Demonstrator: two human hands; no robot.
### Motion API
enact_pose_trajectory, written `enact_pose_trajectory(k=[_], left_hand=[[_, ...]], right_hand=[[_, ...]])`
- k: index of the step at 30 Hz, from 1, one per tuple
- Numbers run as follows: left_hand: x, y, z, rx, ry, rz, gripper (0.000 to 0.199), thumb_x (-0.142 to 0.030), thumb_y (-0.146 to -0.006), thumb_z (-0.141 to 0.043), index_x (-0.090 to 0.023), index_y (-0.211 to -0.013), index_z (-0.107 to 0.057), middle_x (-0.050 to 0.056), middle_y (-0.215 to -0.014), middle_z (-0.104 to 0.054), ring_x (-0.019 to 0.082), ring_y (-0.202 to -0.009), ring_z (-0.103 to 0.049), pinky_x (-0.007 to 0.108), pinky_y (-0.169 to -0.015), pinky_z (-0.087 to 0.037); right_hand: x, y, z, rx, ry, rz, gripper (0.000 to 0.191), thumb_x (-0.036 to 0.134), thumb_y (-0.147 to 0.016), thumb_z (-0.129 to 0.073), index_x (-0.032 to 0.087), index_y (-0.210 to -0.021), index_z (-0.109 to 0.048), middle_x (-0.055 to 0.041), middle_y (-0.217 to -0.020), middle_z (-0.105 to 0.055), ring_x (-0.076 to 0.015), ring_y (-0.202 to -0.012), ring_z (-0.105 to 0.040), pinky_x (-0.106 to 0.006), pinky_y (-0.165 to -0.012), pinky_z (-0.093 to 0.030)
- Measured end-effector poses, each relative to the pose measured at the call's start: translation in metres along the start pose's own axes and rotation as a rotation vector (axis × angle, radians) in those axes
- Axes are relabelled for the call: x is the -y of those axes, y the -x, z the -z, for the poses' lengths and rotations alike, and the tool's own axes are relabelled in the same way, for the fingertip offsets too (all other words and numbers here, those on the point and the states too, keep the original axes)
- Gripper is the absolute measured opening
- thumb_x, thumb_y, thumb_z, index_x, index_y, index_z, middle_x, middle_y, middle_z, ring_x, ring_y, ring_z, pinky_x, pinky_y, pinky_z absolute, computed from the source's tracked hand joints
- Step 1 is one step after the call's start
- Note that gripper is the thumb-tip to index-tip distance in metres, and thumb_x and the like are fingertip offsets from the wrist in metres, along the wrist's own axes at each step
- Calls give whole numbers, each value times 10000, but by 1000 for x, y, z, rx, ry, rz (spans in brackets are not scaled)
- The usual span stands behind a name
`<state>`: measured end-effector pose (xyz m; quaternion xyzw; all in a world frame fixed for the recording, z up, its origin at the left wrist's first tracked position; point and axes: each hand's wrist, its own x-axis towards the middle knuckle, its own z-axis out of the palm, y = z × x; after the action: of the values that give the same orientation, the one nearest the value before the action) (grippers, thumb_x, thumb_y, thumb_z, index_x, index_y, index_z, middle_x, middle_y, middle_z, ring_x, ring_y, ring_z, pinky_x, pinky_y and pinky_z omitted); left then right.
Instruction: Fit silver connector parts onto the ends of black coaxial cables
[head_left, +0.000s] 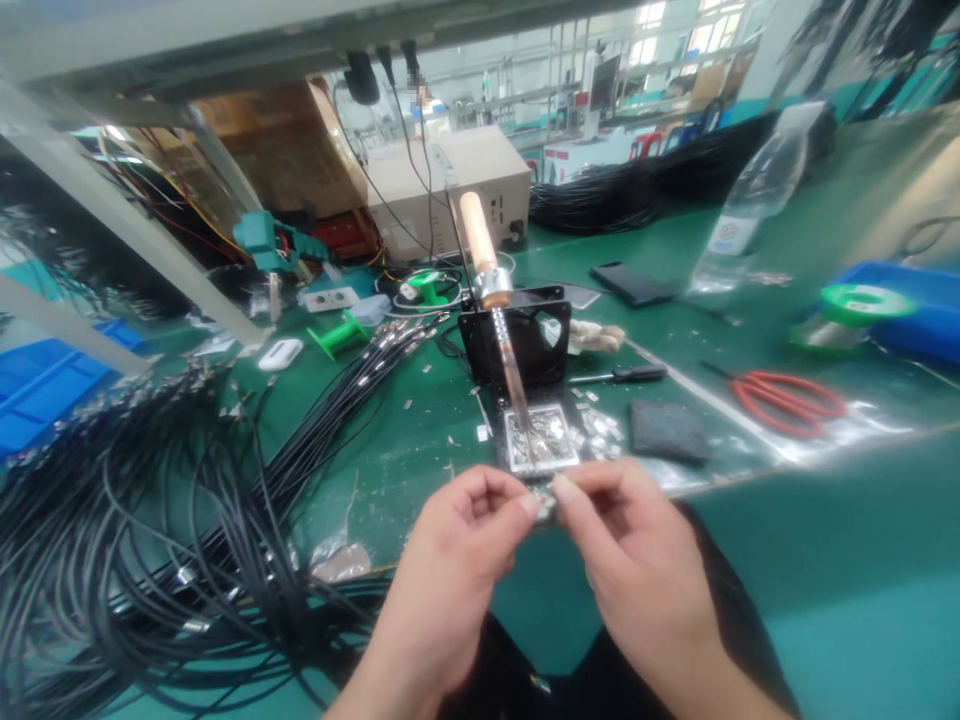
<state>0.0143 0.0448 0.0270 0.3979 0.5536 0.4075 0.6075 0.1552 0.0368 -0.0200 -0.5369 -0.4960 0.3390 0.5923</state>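
Note:
My left hand (469,540) and my right hand (637,550) meet at the table's front edge, thumbs and fingers pinched around small pale metallic pieces (546,503). Their exact shape is blurred, and how they are split between the hands is unclear. Just beyond the fingertips, a soldering iron (480,240) with a wooden handle leans tip down over a small white-rimmed tray (510,450) of metal bits. Behind it stands a black fan frame (555,345). Small silvery pieces (600,430) lie to the tray's right, beside a dark sponge-like block (669,430).
Black cables (195,500) cover the left side. Red-handled scissors (787,400), a screwdriver (622,376), a phone (632,283), a plastic bottle (757,200) and a green spool (855,305) lie or stand right. A beige box-shaped device (457,180) stands behind.

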Motion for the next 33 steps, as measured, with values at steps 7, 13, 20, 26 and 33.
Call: enact_pose_trajectory(k=[7, 13, 20, 26, 33], left_hand=[[4, -6, -2, -37, 4, -21, 268, -381, -806, -819, -155, -818, -675, -73, -646, -507, 47, -530, -310, 214, -481, -240], [3, -9, -2, -57, -7, -48, 224, -344, -831, -797, -161, -812, -668, -89, -604, -466, 47, -513, -307, 225, -483, -238], [2, -11, -2, -56, -40, -72, 219, -343, -847, -787, -164, -806, -667, -77, -642, -501, 54, -539, -333, 236, -498, -255], [0, -9, -3, -58, -52, -85, 225, -358, -853, -786, -168, -813, -673, -75, -642, -506, 62, -548, -347, 247, -508, -260], [0, -10, -2, -62, -61, -88, 225, -359, -852, -781, -169, -812, -667, -71, -649, -514, 65, -549, -350, 257, -514, -249]], right_hand=[[-4, -5, -7, -12, -32, 18, 241, 377, -935, -703, 145, -872, -717, -44, -812, -728, -77, -684, -717, -124, -628, -604], [0, -9, -10, -61, -32, 88, 189, 321, -927, -715, 153, -841, -708, -31, -836, -730, -52, -716, -713, -93, -651, -592], [3, -12, -12, -82, -35, 124, 173, 298, -925, -722, 153, -834, -698, -28, -834, -729, -52, -715, -706, -102, -647, -587], [2, -11, -12, -74, -35, 137, 174, 295, -937, -721, 149, -848, -696, -37, -856, -729, -66, -749, -716, -125, -668, -598], [1, -11, -12, -81, -31, 170, 145, 260, -934, -714, 150, -843, -693, -22, -859, -725, -44, -762, -719, -95, -688, -595]])
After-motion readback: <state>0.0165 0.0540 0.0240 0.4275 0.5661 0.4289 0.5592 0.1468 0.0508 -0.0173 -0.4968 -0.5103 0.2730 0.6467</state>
